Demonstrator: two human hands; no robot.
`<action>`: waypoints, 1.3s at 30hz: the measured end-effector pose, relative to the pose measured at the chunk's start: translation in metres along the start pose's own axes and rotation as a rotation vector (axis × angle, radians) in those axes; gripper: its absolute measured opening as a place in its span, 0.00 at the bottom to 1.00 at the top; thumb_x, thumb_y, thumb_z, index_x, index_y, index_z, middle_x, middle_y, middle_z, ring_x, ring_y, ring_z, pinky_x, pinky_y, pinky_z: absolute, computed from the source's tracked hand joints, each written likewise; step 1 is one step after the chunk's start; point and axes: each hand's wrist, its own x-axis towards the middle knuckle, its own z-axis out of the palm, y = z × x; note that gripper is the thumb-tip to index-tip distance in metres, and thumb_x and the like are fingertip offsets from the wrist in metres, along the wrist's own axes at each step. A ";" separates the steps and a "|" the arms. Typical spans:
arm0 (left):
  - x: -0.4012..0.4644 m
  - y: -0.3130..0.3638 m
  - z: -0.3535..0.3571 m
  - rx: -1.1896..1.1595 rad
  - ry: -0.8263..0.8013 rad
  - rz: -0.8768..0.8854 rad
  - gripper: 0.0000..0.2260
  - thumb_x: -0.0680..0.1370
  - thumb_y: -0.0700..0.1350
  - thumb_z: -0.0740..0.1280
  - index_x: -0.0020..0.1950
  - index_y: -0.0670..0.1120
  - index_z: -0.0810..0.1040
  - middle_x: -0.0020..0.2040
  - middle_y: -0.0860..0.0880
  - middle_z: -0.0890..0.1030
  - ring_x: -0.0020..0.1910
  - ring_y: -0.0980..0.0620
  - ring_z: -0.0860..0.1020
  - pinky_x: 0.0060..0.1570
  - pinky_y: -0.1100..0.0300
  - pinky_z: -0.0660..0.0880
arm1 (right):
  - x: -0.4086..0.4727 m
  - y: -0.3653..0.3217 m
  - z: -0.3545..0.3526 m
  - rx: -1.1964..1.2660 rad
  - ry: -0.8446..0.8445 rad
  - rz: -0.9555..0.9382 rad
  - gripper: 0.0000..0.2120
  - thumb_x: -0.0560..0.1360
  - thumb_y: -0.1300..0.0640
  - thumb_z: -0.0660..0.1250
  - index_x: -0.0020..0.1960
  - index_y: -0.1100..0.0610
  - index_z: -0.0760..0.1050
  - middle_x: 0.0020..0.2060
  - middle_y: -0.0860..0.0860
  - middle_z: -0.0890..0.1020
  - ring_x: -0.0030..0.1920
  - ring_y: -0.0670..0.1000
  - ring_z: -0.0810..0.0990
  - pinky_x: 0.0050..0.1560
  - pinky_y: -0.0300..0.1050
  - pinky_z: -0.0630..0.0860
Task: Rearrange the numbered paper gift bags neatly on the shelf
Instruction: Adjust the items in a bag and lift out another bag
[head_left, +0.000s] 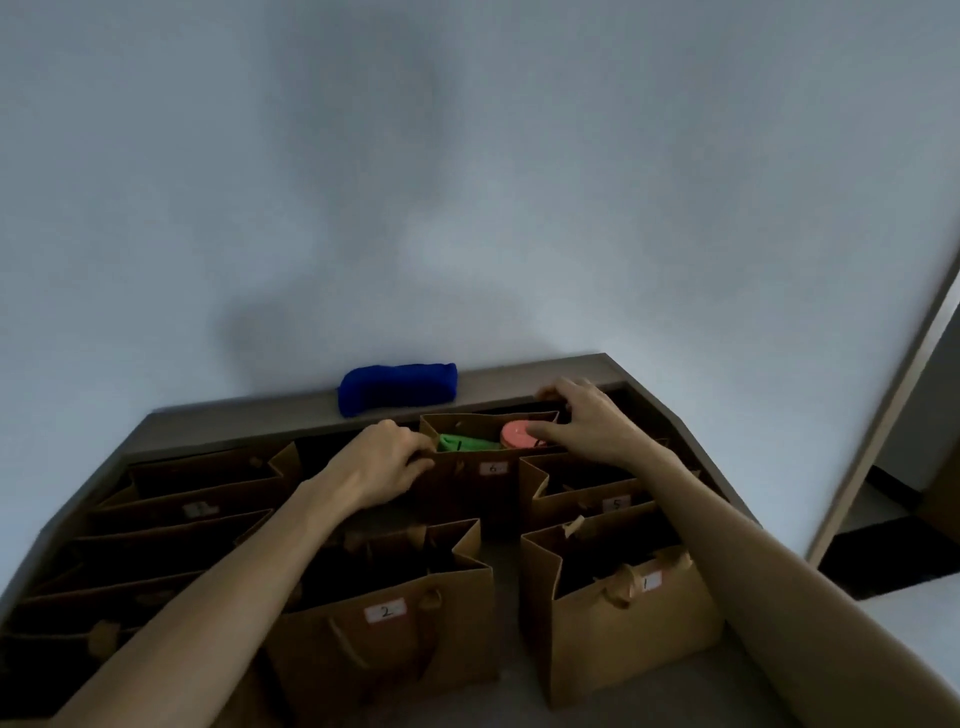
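Several brown paper gift bags with white number labels stand on a grey shelf (509, 558). Bag 6 (480, 483) stands at the back middle, with a green item (460, 443) and a pink round lid (517, 433) inside. My left hand (382, 465) grips its left top edge. My right hand (587, 418) holds its right top corner, fingers curled over the rim. Bag 5 (582, 506) stands right of it. Bag 1 (623, 613) is at the front right, bag 2 (384, 623) at the front middle. More bags (171, 519) fill the left, their labels dim.
A blue folded cloth (397, 388) lies on the shelf's raised back ledge (519, 382), against the pale wall. A door frame (883, 415) runs down the right side, with dark floor (883, 556) below it. A narrow gap separates bags 2 and 1.
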 end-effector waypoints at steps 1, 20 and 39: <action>-0.005 -0.003 -0.001 0.009 0.016 0.018 0.11 0.80 0.48 0.64 0.61 0.51 0.79 0.54 0.53 0.83 0.49 0.59 0.81 0.54 0.60 0.77 | 0.002 -0.004 0.004 -0.018 -0.036 0.003 0.29 0.72 0.37 0.70 0.68 0.48 0.70 0.68 0.54 0.70 0.67 0.57 0.69 0.65 0.58 0.72; -0.047 -0.035 -0.003 0.074 0.057 0.098 0.11 0.81 0.49 0.61 0.61 0.51 0.78 0.52 0.53 0.83 0.48 0.60 0.81 0.53 0.62 0.77 | 0.036 -0.050 0.048 -0.457 -0.381 -0.083 0.40 0.70 0.46 0.76 0.75 0.45 0.59 0.72 0.50 0.66 0.73 0.58 0.61 0.68 0.66 0.65; -0.076 -0.075 -0.015 0.060 0.031 0.002 0.07 0.79 0.49 0.64 0.54 0.53 0.80 0.50 0.57 0.82 0.47 0.62 0.79 0.49 0.65 0.76 | 0.023 -0.075 0.074 -0.535 -0.176 -0.462 0.37 0.70 0.42 0.73 0.73 0.50 0.61 0.67 0.50 0.68 0.69 0.53 0.64 0.54 0.49 0.74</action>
